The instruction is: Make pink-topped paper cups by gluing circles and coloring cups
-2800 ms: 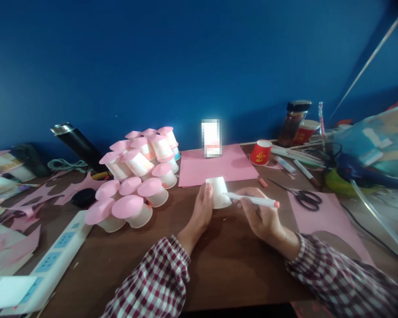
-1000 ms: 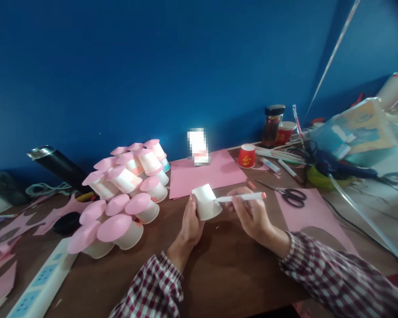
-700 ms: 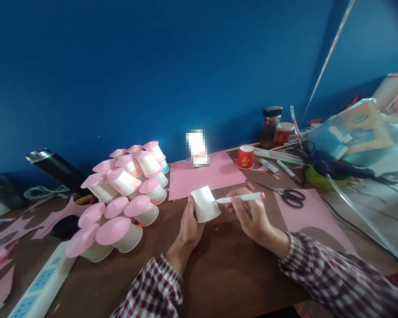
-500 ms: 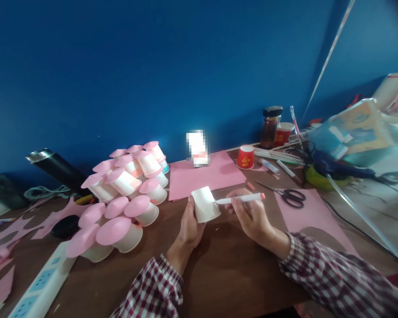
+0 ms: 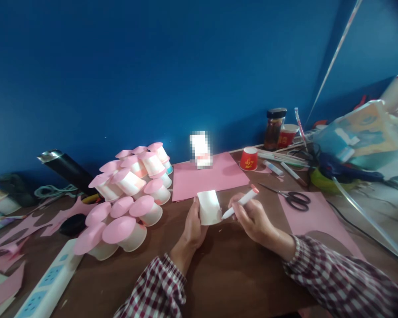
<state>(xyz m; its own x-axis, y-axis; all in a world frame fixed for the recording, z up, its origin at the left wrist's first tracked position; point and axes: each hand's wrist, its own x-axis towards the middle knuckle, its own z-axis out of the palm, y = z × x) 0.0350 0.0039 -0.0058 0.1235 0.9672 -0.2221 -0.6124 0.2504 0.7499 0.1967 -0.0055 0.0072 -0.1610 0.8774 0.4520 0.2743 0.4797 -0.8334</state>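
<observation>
My left hand (image 5: 194, 225) is closed round the left side and underside of a white paper cup (image 5: 209, 207), which is held upside down above the brown table. In my right hand (image 5: 254, 218) is a white marker pen (image 5: 240, 202) with an orange end, gripped between thumb and fingers. The pen's tip points down and left, close to the cup's lower right rim; whether it touches I cannot tell. Left of my hands stand several upturned cups with pink paper cone tops (image 5: 142, 205), grouped closely together.
Behind the cup lie pink paper sheets (image 5: 219, 174), with a red paper cup (image 5: 249, 159) to their right. Black-handled scissors (image 5: 296, 201) rest partly on another pink sheet. A white power strip (image 5: 49, 282), a black flask (image 5: 68, 170) and paper offcuts are at left.
The marker has swung from nearly level to a steeper slant, its tip moving down along the cup's right side. The whole view has shifted slightly.
</observation>
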